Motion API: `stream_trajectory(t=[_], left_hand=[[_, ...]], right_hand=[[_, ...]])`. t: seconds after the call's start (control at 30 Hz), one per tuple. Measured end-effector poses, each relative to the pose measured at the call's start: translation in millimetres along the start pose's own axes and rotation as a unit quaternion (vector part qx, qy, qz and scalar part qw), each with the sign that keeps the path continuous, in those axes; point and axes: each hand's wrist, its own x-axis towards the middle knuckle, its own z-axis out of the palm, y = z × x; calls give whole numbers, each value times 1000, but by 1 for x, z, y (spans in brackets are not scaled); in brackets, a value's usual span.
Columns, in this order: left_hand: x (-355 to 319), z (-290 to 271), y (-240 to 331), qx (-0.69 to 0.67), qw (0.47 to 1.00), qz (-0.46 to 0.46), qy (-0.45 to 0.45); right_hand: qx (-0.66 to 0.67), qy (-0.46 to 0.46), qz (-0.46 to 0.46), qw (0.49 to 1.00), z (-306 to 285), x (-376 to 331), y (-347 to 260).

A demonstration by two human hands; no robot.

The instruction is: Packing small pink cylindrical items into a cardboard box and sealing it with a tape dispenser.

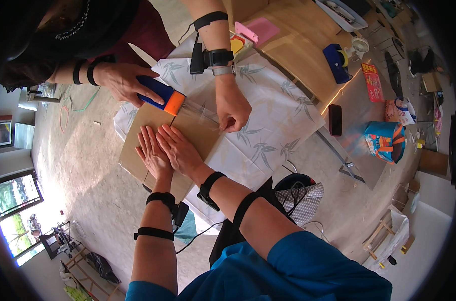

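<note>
My left hand (154,154) and my right hand (180,151) lie flat, side by side, on top of a brown cardboard box (131,156). Both are open, palms down, with fingers pointing away from me, on either side of the seam between the flaps. Across from me a co-worker's hand (120,83) grips a blue and orange tape dispenser (160,95) over the box's far edge. Clear tape (200,110) stretches from the dispenser toward the co-worker's other hand (233,108), which is closed near the box's right corner.
Beneath the box is a table with a white leaf-patterned cloth (263,128). To the right, a brown table (293,47) bears a blue tape holder (337,62) and a small fan (358,46). A phone (335,120) and a blue-orange bag (381,140) rest on a grey tabletop.
</note>
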Motion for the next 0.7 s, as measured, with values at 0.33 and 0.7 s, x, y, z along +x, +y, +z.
stream_trajectory(t=[0.33, 0.7], left_hand=[[-1, 1, -1, -3, 1000, 7, 6], [0, -1, 3, -1, 1000, -2, 1]], right_hand=[[37, 18, 6, 999, 2, -1, 1], [37, 20, 4, 999, 0, -1, 2]])
